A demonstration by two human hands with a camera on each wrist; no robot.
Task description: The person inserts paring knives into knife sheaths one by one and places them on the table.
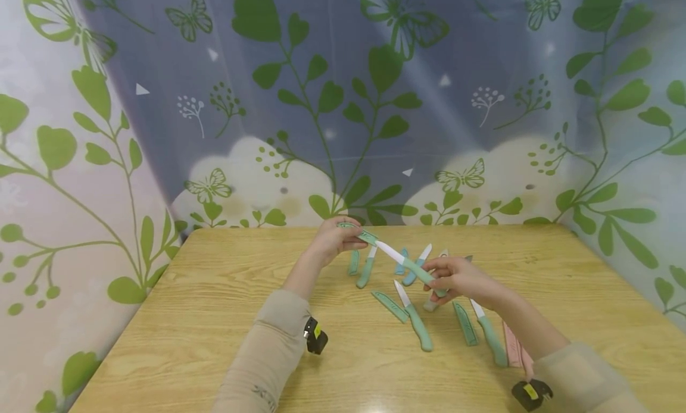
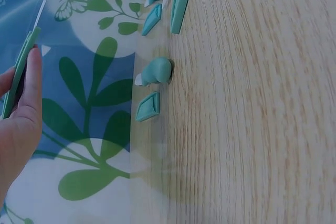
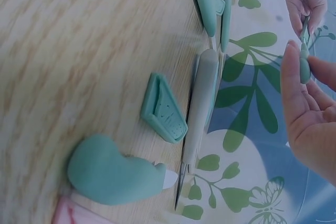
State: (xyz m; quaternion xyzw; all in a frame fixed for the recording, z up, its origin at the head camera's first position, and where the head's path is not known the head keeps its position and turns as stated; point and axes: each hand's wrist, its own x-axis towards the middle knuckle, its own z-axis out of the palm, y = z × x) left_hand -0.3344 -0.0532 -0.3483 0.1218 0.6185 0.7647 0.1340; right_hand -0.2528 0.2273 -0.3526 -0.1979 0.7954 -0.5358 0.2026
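My left hand (image 1: 331, 240) pinches a green knife sheath (image 1: 367, 237) above the back of the table. In my right hand (image 1: 468, 280) is a small paring knife (image 1: 419, 272) with a green handle and white blade, gripped by the handle. Its blade points up and left, with the tip at the sheath's end; whether it has entered cannot be told. The left wrist view has the sheath (image 2: 21, 69) between thumb and fingers, the white blade in line with it. Seen from the right wrist, the knife's handle (image 3: 304, 69) lies between thumb and fingertips.
On the wooden table (image 1: 214, 341) lie more green knives (image 1: 420, 329) beside green sheaths (image 1: 391, 306). A blue knife (image 1: 411, 275), a grey-handled knife (image 3: 201, 103) and a pink sheath (image 1: 512, 344) lie there too. A leaf-patterned cloth (image 1: 332, 133) hangs behind the table.
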